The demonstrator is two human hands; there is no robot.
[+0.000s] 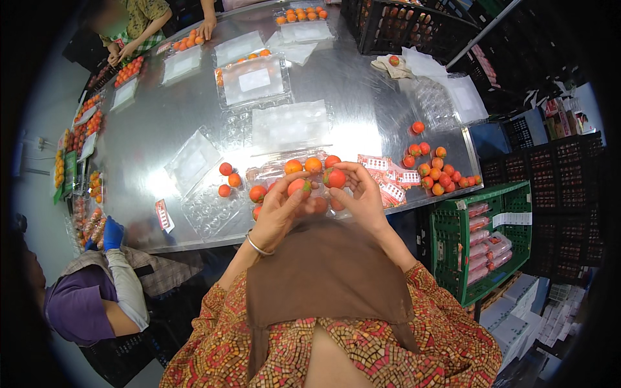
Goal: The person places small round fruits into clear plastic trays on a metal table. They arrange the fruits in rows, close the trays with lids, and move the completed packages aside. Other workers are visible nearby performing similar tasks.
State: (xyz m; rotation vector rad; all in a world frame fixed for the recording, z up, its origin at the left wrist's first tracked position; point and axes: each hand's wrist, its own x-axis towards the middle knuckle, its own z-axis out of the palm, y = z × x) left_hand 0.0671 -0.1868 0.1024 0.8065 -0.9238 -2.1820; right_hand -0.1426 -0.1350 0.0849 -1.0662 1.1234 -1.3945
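My left hand (280,201) grips a round, tomato-like red fruit (299,188) with a green patch. Between the fingers of my right hand (360,196) is a second red fruit (334,178), also green at one edge. Both are held above a clear plastic tray (271,169) at the table's near edge. Several orange and red fruits, such as an orange fruit (313,165), sit in it; my hands partly hide the others. Left of the tray lie a few loose red fruits (225,169). Printed red-and-white cards (383,179) are spread beside my right hand.
A metal table (160,131) carries clear trays, white sheets (290,127) and loose fruits (436,172) at its right corner. To my right stands a green crate (446,242) of packed fruit. A black crate (417,29) is at the back. Co-workers (82,305) work along the left and far sides.
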